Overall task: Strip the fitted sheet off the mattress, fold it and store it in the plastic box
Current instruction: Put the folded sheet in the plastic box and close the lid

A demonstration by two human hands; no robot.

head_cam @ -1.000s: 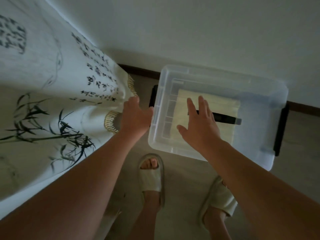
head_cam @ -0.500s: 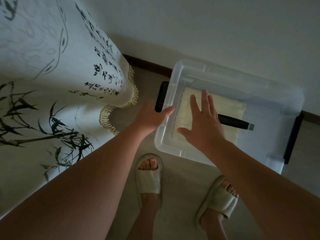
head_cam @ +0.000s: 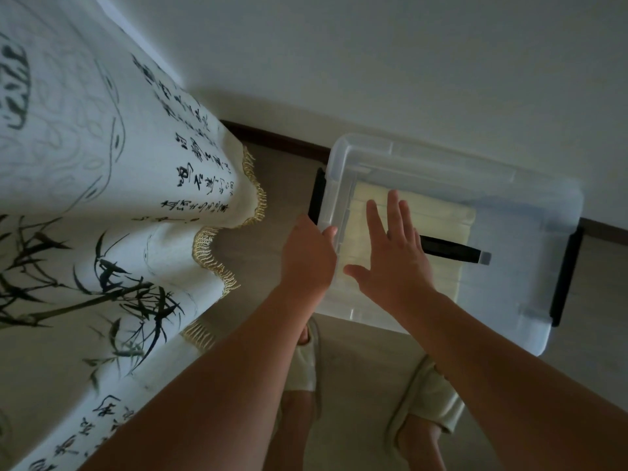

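Slippers (head_cam: 304, 365) stand just short of the box (head_cam: 441, 154). Nearer the box, the left hand (head_cam: 307, 256) has left the cloth (head_cam: 102, 198) and now grips the box's left rim beside the latch (head_cam: 316, 195) — fingers curled over the edge. The right hand (head_cam: 394, 263) stays flat over the box, fingers straight and spread. The sheet (head_cam: 448, 232) lies folded inside — stowing looks done, with latching probably left. Whether a lid is on, I cannot tell.

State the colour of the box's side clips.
Black; the clips on the plastic box show best in the head view.
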